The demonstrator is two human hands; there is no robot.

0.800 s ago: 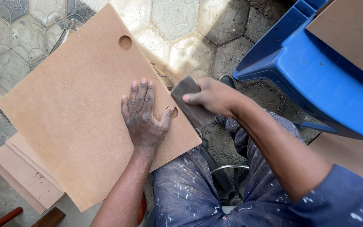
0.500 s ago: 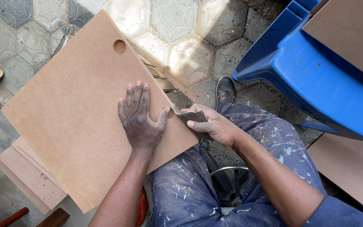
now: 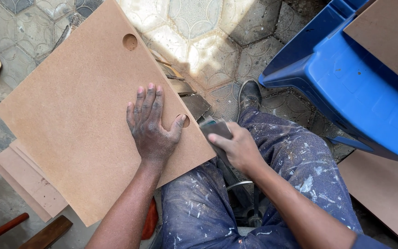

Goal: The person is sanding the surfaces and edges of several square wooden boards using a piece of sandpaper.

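While the left hand point(image 3: 150, 127) is pressing flat, fingers spread, on the brown fibreboard panel point(image 3: 84, 115) lying across the lap, the right hand point(image 3: 238, 147) is clamping a grey sanding block point(image 3: 215, 129) against the panel's right edge. Compared with a moment ago, the block is sitting farther down that edge, so sanding strokes are running. The blue plastic crate point(image 3: 346, 87) is carrying another board point(image 3: 388, 37).

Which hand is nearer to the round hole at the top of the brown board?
Left. The left hand lies flat below the round hole; the right hand is off the board's edge.
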